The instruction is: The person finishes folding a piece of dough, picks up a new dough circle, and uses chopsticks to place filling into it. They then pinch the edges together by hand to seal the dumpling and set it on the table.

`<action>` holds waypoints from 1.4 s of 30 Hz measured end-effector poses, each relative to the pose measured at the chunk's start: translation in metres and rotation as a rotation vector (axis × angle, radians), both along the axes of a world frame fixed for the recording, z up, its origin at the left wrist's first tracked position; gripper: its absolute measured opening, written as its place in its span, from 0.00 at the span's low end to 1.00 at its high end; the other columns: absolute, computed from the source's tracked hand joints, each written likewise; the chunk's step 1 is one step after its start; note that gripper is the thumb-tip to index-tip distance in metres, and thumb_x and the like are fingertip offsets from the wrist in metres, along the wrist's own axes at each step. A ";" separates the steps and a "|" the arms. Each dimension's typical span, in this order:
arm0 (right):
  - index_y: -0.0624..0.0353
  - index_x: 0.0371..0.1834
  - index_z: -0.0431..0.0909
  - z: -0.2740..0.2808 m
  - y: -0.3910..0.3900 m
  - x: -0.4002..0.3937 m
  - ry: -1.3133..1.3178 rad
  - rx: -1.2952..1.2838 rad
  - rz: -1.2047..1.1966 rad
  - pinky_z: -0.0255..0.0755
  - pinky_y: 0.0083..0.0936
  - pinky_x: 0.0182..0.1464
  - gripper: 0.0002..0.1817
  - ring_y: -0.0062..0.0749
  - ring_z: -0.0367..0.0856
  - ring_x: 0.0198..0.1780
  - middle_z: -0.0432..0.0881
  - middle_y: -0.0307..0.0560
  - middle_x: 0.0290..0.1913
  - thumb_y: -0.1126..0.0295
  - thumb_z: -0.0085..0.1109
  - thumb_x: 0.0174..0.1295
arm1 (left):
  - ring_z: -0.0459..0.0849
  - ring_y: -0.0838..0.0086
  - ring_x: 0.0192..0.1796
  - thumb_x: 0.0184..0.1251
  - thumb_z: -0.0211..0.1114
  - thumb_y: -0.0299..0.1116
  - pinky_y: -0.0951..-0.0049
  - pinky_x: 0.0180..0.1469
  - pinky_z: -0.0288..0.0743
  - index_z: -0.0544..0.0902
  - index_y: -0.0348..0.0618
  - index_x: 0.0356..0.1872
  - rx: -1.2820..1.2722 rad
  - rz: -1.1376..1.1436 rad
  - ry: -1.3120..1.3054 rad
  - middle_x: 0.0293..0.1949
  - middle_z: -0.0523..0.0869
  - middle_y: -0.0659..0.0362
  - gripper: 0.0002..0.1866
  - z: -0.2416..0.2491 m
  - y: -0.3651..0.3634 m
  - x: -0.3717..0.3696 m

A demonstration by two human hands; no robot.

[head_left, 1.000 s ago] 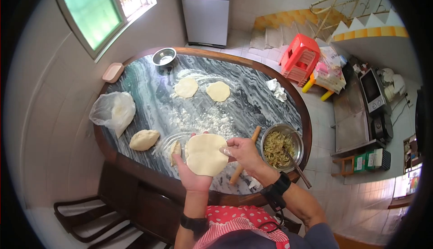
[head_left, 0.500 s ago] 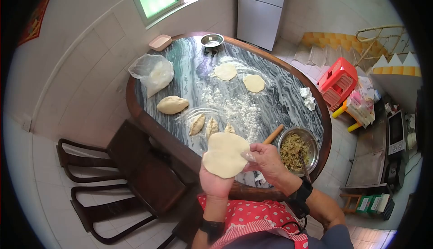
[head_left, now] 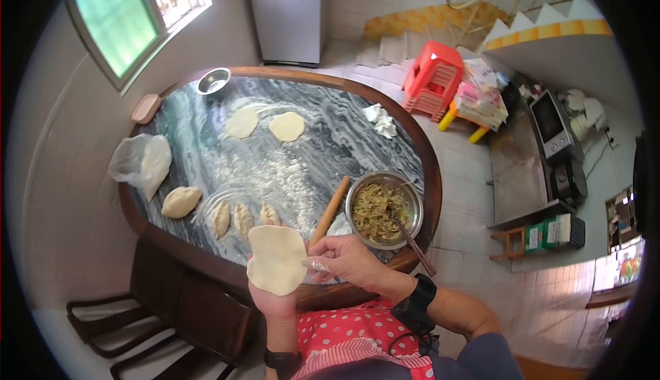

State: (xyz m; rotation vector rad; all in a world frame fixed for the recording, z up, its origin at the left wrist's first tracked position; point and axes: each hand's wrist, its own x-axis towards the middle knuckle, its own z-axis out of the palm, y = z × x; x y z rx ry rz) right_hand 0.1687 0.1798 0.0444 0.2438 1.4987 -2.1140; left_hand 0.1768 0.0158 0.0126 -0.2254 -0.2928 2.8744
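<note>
A flat round dough wrapper (head_left: 277, 259) rests across my left hand (head_left: 273, 302), which supports it from below; most of those fingers are hidden under the dough. At the wrapper's right edge, my right hand (head_left: 344, 262) is closed, thumb and fingertips pinching the rim. Just beyond them, several filled dumplings (head_left: 221, 219) stand in a row on the floured marble table (head_left: 330, 115). A wooden rolling pin (head_left: 330, 209) lies behind my right hand. To its right is a metal bowl (head_left: 419, 204) of shredded filling (head_left: 377, 211), with chopsticks (head_left: 414, 244) leaning over its rim.
Two flat wrappers (head_left: 287, 126) lie farther back. A dough lump (head_left: 181, 202) and a plastic bag (head_left: 141, 162) are at the left, with a small metal bowl (head_left: 214, 81) at the far edge. Dark chairs (head_left: 165, 290) stand front left; red stools (head_left: 434, 77) are beyond the table.
My view has turned to the right, so the table and its contents appear farther left. Both hands still hold the wrapper, now hanging slightly longer over my left palm.
</note>
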 end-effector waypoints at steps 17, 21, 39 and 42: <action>0.59 0.56 0.79 -0.073 0.031 -0.005 0.605 0.849 0.080 0.67 0.38 0.65 0.20 0.50 0.75 0.61 0.79 0.57 0.58 0.72 0.58 0.58 | 0.62 0.46 0.71 0.78 0.38 0.44 0.36 0.71 0.53 0.63 0.52 0.72 -0.468 -0.178 0.075 0.74 0.61 0.51 0.25 -0.018 -0.020 -0.060; 0.63 0.49 0.81 0.007 0.107 -0.012 0.594 0.898 -0.204 0.73 0.29 0.57 0.14 0.40 0.81 0.54 0.83 0.52 0.49 0.76 0.59 0.59 | 0.59 0.44 0.73 0.78 0.37 0.45 0.37 0.72 0.51 0.62 0.54 0.72 -0.274 -0.183 -0.028 0.74 0.60 0.50 0.25 -0.008 -0.027 -0.075; 0.60 0.39 0.79 -0.074 0.199 0.038 1.096 1.441 0.162 0.75 0.28 0.38 0.11 0.39 0.82 0.39 0.81 0.50 0.40 0.73 0.68 0.53 | 0.58 0.45 0.73 0.78 0.34 0.54 0.37 0.73 0.48 0.61 0.52 0.73 -0.237 -0.322 -0.119 0.75 0.59 0.49 0.30 0.013 0.034 -0.067; 0.63 0.35 0.80 -0.057 0.215 0.033 0.926 1.063 -0.257 0.75 0.26 0.33 0.05 0.36 0.82 0.32 0.81 0.49 0.33 0.78 0.64 0.55 | 0.58 0.46 0.74 0.78 0.34 0.54 0.37 0.73 0.48 0.61 0.51 0.73 -0.231 -0.260 -0.145 0.75 0.58 0.49 0.30 0.014 0.041 -0.055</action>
